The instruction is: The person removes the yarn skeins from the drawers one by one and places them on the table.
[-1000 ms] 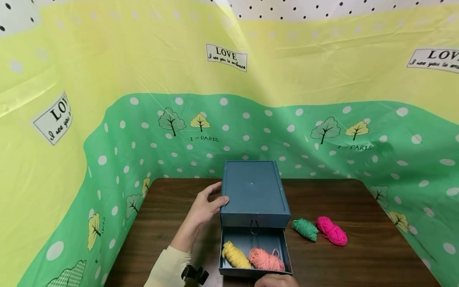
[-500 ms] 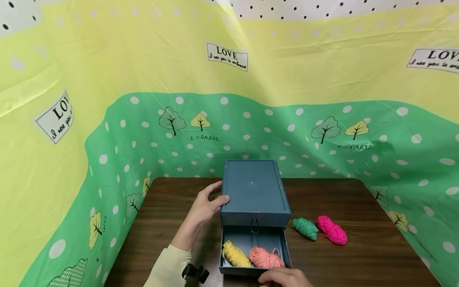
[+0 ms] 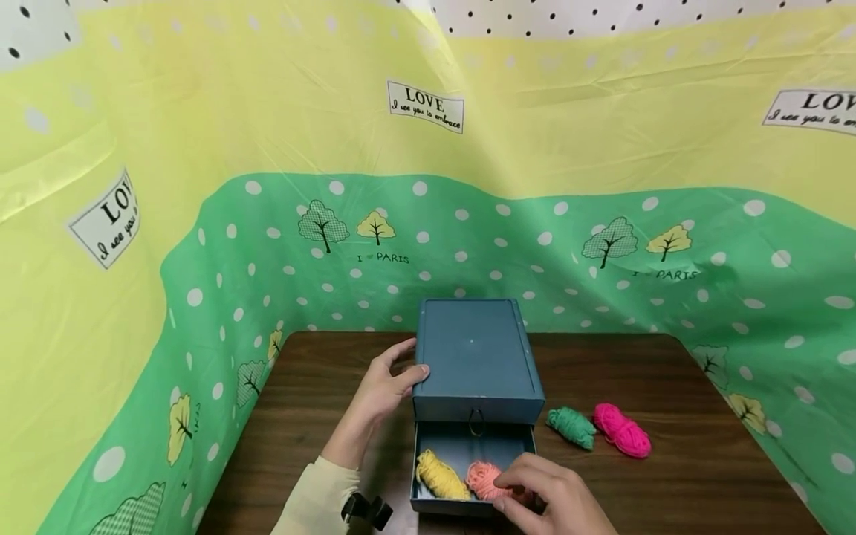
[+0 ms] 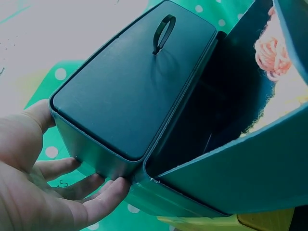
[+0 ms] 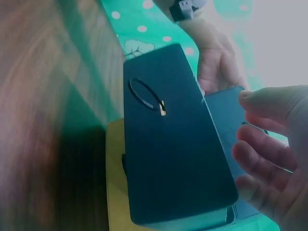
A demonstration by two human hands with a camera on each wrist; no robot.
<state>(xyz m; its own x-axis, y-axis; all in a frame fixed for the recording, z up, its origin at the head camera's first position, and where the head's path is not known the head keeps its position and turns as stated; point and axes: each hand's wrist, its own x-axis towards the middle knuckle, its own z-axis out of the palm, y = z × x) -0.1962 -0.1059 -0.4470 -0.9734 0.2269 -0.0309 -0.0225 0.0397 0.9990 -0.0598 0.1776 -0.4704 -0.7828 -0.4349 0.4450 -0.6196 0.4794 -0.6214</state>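
Okay, you've got a blue box on the brown table: matte, rounded corners, recessed top panel, dark loop on the upper front. Its lower drawer is pulled out towards you, same blue, with its own dark loop fixed by a small brassy tab.

Inside, you've got yellow yarn at left, a slightly tapered bundle, and coral yarn at right, rounder, loosely wound, partly covered by your hand. Green yarn and pink yarn lie right of the box.

Your left hand rests on the box's left side, thumb on the top edge, fingers extended, not clenched. Your right hand is over the drawer's right end, fingers loosely bent and apart, grasping nothing; can't tell if it touches the coral yarn.
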